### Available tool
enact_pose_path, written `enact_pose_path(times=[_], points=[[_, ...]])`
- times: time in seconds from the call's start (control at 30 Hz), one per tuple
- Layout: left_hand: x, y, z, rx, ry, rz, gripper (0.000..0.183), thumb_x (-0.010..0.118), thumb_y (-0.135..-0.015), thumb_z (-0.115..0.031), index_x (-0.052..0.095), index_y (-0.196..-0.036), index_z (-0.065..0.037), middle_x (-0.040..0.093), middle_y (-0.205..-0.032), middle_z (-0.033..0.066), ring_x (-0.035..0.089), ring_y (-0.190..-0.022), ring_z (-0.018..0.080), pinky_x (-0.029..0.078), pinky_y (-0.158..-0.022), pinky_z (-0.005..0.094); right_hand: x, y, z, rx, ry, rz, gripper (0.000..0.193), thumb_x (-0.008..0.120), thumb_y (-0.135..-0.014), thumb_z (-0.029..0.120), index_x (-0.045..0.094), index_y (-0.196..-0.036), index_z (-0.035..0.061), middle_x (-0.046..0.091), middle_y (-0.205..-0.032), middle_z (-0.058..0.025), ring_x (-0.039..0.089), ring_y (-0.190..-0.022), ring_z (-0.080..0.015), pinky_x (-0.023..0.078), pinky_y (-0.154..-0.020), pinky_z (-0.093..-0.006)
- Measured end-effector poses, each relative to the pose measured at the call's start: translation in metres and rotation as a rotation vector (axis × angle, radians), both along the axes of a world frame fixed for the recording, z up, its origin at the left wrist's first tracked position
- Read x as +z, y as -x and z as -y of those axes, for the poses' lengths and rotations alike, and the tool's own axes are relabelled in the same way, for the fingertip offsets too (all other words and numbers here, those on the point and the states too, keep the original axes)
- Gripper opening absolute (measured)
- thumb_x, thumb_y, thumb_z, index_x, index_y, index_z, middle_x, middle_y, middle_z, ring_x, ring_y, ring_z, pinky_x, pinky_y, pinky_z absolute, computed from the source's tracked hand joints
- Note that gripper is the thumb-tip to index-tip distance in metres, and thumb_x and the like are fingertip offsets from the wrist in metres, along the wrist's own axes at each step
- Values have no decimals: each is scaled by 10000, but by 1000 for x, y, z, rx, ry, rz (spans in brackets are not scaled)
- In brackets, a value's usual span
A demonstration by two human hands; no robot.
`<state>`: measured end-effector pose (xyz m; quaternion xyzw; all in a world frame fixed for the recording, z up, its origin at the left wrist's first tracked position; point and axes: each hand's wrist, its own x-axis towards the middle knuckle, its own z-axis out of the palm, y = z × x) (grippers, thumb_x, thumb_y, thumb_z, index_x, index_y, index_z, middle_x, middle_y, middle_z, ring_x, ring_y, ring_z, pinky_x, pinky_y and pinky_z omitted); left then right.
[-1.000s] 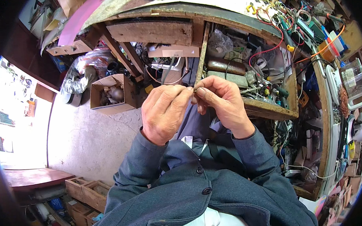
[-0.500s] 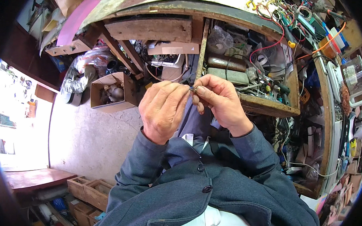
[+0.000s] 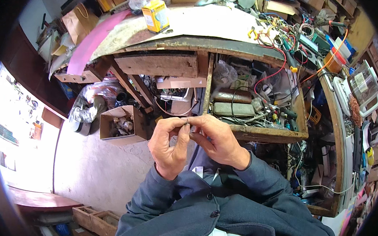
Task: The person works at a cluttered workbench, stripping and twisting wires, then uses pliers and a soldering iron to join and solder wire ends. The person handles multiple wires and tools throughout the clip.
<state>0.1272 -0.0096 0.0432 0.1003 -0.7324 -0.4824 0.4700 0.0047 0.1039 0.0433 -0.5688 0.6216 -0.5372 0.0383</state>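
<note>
In front of my chest, my left hand and my right hand meet at the fingertips. Between them is a tiny dark piece, too small to name. Thumb and index finger of the left hand pinch it from the left. The right hand's fingers close in on the same spot, the index finger reaching over it from the right. Just beyond my right hand stands the pulled-out wooden drawer, which holds a brown case, a pale grey-green case, cables and small parts.
The workbench carries a yellow bulb box, a pink strip and a tangle of wires and tools at right. An open cardboard box sits on the floor at left. Wooden crates stand at lower left.
The view has tilted up, showing more of the bench top. My hands now appear lower and slightly left. The left hand has turned, bringing its thumb into view; fingertips still meet.
</note>
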Motion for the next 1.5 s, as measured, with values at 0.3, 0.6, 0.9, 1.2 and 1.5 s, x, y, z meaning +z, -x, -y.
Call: enact_pose_path(times=[0.3, 0.6, 0.9, 1.2, 1.5], points=[[0, 3, 2, -108, -296, 27, 85, 651, -1024, -59, 618, -1058, 11, 612, -882, 18, 596, -767, 73, 515, -687, 228, 3, 4, 0, -80, 39, -170, 175, 794, -803, 53, 712, -957, 45, 679, -858, -107, 654, -793, -310, 536, -689, -401], [1, 2, 15, -167, -102, 157, 57, 649, -993, 2, 671, -1040, 27, 614, -932, 42, 583, -735, 101, 478, -638, 234, 16, 5, -6, -7, -69, 158, 371, 756, -903, 45, 649, -1256, 6, 720, -964, -169, 724, -812, -271, 564, -699, -347], [4, -1, 11, -156, -70, 177, 56, 694, -944, 70, 699, -992, 40, 648, -942, 57, 582, -736, 97, 477, -635, 231, 6, 11, 3, -89, 142, 64, 127, 801, -879, 90, 756, -973, 19, 724, -798, -114, 715, -702, -244, 535, -623, -312], [-2, -2, 7, -216, -360, 143, 46, 644, -1025, -37, 643, -1029, 9, 614, -900, 15, 565, -768, 75, 478, -677, 228, -1, 13, 5, -23, 72, -34, 166, 699, -939, 131, 565, -915, 36, 605, -772, -198, 641, -726, -413, 491, -605, -469], [-6, 16, -3, -295, -622, 11, 82, 617, -1043, -52, 674, -1074, -3, 683, -965, 12, 609, -859, 68, 495, -791, 217, 1, 22, 4, 125, -102, 72, 209, 608, -993, 163, 523, -891, 1, 576, -744, -244, 602, -697, -474, 457, -587, -498]])
